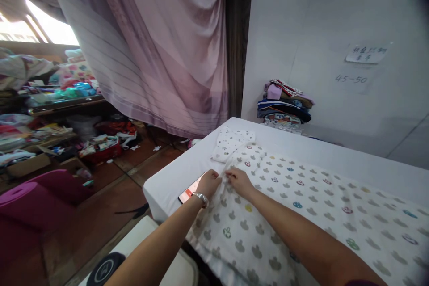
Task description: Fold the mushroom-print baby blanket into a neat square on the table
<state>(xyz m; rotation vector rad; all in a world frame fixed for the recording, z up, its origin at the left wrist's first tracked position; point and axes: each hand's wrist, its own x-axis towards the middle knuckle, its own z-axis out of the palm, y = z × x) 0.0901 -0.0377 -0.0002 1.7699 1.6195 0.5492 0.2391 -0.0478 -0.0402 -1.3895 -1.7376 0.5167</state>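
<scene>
A white cloth [311,199] printed with grey shapes and coloured mushroom-like figures is spread over the table, its near side hanging past the edge. My left hand [210,183], with a silver bracelet at the wrist, pinches the cloth's left edge. Close beside it, my right hand [239,180] is closed on the same edge, fingers pressed together. A phone [187,191] with a lit screen lies partly beneath my left hand. Just beyond both hands rests a smaller white garment [231,143] with tiny dark prints, touching the larger cloth.
The white-covered table [167,176] stands against a wall. A stack of folded clothes [284,100] sits behind it. A pinkish curtain [167,44] hangs at the back. A white stool [177,261], a magenta roll [16,199] and boxes of clutter [27,165] are to the left.
</scene>
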